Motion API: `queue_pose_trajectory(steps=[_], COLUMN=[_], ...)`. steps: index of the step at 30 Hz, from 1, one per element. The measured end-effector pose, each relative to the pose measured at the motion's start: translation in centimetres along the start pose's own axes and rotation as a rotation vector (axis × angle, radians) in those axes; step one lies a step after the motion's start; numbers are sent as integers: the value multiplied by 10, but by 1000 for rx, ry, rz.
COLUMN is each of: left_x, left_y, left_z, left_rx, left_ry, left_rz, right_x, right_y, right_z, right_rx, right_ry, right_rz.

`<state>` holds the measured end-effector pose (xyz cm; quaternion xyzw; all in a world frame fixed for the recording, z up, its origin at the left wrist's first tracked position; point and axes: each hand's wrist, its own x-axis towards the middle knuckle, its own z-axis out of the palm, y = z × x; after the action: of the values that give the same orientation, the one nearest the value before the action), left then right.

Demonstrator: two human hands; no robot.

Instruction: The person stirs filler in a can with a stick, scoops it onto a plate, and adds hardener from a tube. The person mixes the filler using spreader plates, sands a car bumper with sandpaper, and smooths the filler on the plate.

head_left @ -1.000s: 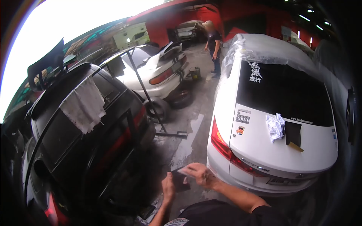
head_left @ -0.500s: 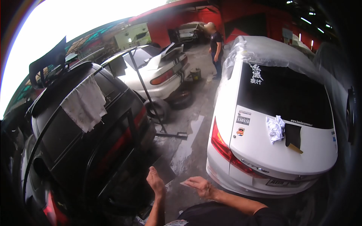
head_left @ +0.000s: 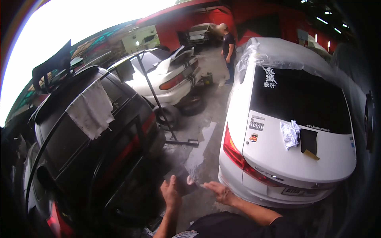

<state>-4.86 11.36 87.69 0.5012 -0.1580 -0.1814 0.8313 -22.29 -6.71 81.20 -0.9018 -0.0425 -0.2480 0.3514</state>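
Observation:
My left hand (head_left: 171, 193) grips a dark flat board (head_left: 181, 179) by its near edge, thumb on top. A pale pink dab of putty (head_left: 191, 181) shows near the board's right side. My right hand (head_left: 221, 192) is closed on a small thin spreader (head_left: 201, 185), its tip pointing at the putty. Whether the tip touches the putty I cannot tell. Both hands are low in front of my body, between the dark car (head_left: 79, 135) and the rear bumper of the white car (head_left: 234, 184).
On the white car's boot lid lie a crumpled white cloth (head_left: 290, 134) and a dark sheet (head_left: 308, 142). A stained rag (head_left: 90, 109) hangs on a metal stand (head_left: 152, 91). Tyres (head_left: 167, 115) and a bucket (head_left: 206, 78) stand farther back. A person (head_left: 228, 51) stands beside the white car.
My left hand and the board have moved slightly right, bringing the pink putty into view. My right hand has shifted a little right and up with the spreader.

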Motion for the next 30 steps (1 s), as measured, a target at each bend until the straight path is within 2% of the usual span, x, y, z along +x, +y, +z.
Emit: queue_pose_trajectory(steps=[1, 2, 4, 5, 6, 8, 9, 13, 16, 18, 20, 21, 23, 24, 26, 28, 30], left_x=[-6, -3, 7, -13, -13, -26, -21, -13, -1, 5, 6, 9, 12, 12, 11, 0, -20], left_y=[17, 3, -36, -11, -26, -18, -26, -36, -40, -24, 3, 3, -9, -27, -77, -107, -66], left_z=[25, 11, -28, 2, -3, 28, 22, 12, -4, 4, 7, 2, -13, -21, -35, -46, -9], left_rx=[48, 57, 365, 510, 557, 587, 612, 443, 376, 360, 448, 446, 420, 423, 23, -319, -322], left_ry=[71, 64, -9, -28, -67, 3, 69, 143, 180, 226, 211, 210, 114, 115, 165, 85, 80], left_rz=[82, 79, -5, -26, 8, 160, 122, 180, 163, 265, 313, 314, 166, 161, -259, -637, -584], right_x=[4, 12, 38, 49, 51, 50, 47, 26, 16, 7, 0, 0, 12, 18, 33, 27, 23], right_y=[-6, -11, -16, -18, -25, -42, -49, -52, -49, -31, -17, -16, -33, -44, -60, -62, -59], right_z=[-5, -11, -29, -34, -28, -14, -9, 3, 4, 13, 18, 18, 0, -10, -28, -21, -15], right_rx=[3, 9, -122, -133, -133, -237, -187, -183, -229, -231, -65, -68, 119, 123, 19, -32, -87], right_ry=[137, 147, 309, 222, 228, 155, 174, 35, 35, 38, -104, -104, 172, 171, 172, 151, 125], right_rz=[136, 141, -5, -54, -48, -149, -110, -120, -143, -138, -25, -26, -54, -49, -312, -326, -339])
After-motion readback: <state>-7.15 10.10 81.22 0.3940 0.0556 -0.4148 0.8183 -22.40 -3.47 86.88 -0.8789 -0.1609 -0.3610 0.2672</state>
